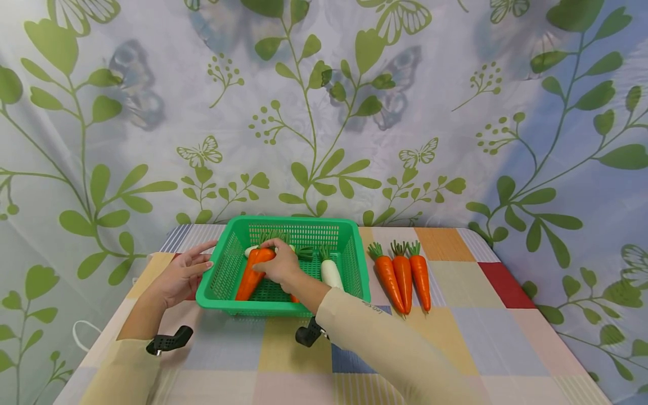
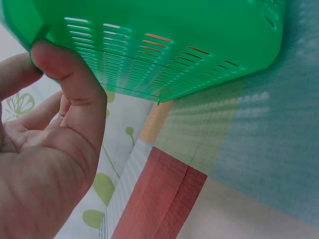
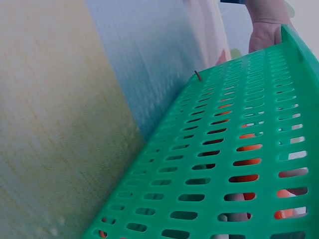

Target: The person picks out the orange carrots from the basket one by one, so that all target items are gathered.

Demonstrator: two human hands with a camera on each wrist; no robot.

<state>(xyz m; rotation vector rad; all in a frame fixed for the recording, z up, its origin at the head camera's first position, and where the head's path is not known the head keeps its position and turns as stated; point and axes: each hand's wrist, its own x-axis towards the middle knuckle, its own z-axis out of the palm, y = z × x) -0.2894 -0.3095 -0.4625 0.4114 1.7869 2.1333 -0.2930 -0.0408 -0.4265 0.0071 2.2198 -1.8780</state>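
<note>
A green plastic basket point(image 1: 358, 261) holds orange carrots and white radishes. My right hand point(image 1: 280, 264) reaches into it and grips a carrot point(image 1: 248, 278) near its leafy top, thumb and fingers about the thick end. A white radish point(image 1: 331, 273) with green leaves lies at the basket's right side, and more leafy tops show behind the hand. At the left rim is my left hand point(image 1: 177, 275), fingers extended and thumb point(image 2: 55, 59) touching the rim from outside. Through the slots of the basket wall point(image 3: 199, 169), the right wrist view shows bits of orange.
Three carrots point(image 1: 402, 281) lie side by side right of the basket on the patchwork tablecloth point(image 1: 435, 349). A leaf-patterned curtain point(image 1: 314, 112) hangs behind the table. A white cable point(image 1: 81, 334) loops at the left table edge.
</note>
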